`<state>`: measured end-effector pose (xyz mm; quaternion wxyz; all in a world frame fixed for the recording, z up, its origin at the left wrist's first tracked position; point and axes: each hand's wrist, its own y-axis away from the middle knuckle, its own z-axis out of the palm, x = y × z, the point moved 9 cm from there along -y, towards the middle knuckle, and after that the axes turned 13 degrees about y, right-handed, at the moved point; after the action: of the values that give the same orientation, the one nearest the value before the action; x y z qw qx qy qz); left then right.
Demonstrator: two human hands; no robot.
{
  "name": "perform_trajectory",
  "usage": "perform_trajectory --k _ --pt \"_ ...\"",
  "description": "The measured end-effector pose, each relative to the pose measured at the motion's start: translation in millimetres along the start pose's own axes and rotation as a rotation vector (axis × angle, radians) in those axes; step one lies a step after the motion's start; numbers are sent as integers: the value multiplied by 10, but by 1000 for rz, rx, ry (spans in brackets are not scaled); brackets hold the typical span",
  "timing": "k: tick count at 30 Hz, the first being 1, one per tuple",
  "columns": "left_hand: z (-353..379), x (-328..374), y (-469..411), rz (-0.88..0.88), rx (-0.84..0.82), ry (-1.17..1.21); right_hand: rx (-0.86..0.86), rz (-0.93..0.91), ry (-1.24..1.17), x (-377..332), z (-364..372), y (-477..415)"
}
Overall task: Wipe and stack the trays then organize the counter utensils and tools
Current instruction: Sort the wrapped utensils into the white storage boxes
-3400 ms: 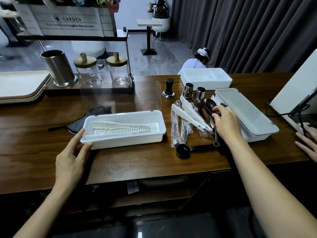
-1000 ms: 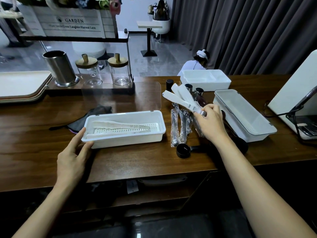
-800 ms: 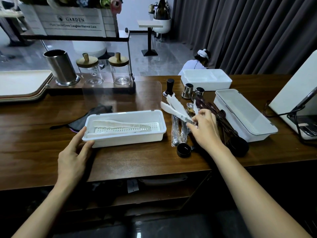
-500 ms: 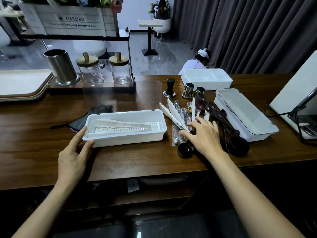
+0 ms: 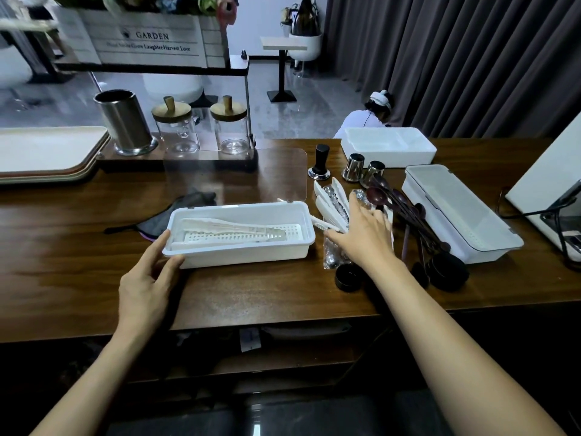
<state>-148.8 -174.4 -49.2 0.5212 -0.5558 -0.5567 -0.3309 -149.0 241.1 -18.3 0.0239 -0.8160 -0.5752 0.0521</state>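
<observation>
A white utensil box (image 5: 242, 251) with its clear lid raised sits mid-counter, pale tongs (image 5: 232, 229) lying inside. My left hand (image 5: 147, 284) holds its front left corner, thumb on the rim. My right hand (image 5: 364, 234) lies flat with spread fingers over a pile of white plastic utensils (image 5: 328, 199) and wrapped cutlery just right of the box. Dark wooden spoons (image 5: 396, 202) and black measuring cups (image 5: 446, 272) lie further right.
A closed white box (image 5: 459, 212) and an open white bin (image 5: 390, 147) stand at the right. A tamper (image 5: 320, 162), two steel cups (image 5: 353, 166), a steel canister (image 5: 125, 121), glass jars, stacked trays (image 5: 47, 152) and a dark cloth (image 5: 185, 204) are also on the counter.
My right hand carried the white utensils up and left, then lowered them onto the counter beside the box and flattened over the pile. My left hand stayed on the box.
</observation>
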Motion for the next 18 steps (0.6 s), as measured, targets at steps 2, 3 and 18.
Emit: perform_trajectory --k 2,3,18 --pt "4 -6 -1 -2 -1 7 -4 -9 27 -92 25 -89" --pt "4 -6 -2 -1 -2 10 -12 -3 33 -123 44 -118" --pt "-1 -27 -30 28 -40 8 90 129 -411 129 -250 -173"
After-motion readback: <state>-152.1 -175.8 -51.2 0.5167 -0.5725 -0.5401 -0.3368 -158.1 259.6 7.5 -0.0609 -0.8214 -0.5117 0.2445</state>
